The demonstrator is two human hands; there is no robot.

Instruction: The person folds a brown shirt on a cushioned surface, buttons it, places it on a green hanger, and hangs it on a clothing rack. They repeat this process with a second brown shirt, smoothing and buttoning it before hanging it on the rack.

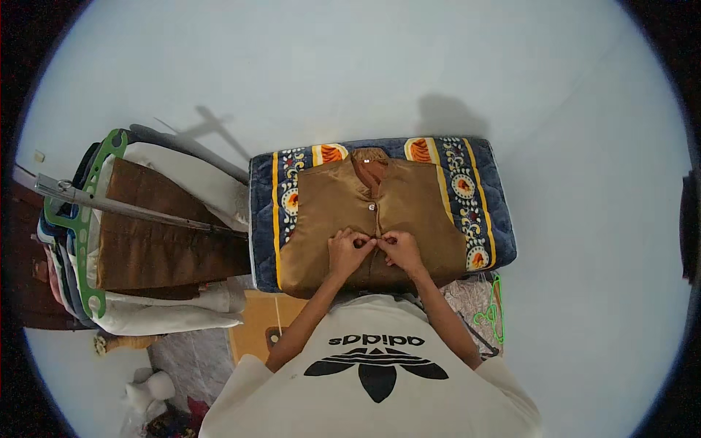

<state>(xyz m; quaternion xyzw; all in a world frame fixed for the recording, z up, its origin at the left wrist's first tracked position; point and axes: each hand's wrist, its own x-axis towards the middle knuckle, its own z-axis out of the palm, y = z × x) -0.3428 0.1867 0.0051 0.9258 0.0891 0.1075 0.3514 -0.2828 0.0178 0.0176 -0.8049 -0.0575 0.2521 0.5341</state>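
Note:
A brown satin-like garment (328,202) with a stand collar lies face up on a padded surface covered by a patterned blue cloth (495,191). One button (372,207) shows below the collar, at the front placket. Lower on the placket, my left hand (350,252) pinches the fabric edge between thumb and fingertips. From the other side my right hand (402,251) grips the same spot, its fingertips meeting those of the left. Whatever lies between the fingertips is too small to make out.
At the left, clothes on a green plastic hanger (82,246) hang by a metal rail (137,207). Bright green hangers (495,315) are below the padded surface's right corner. A pale wall (350,65) rises behind. A cardboard piece (257,317) lies below left.

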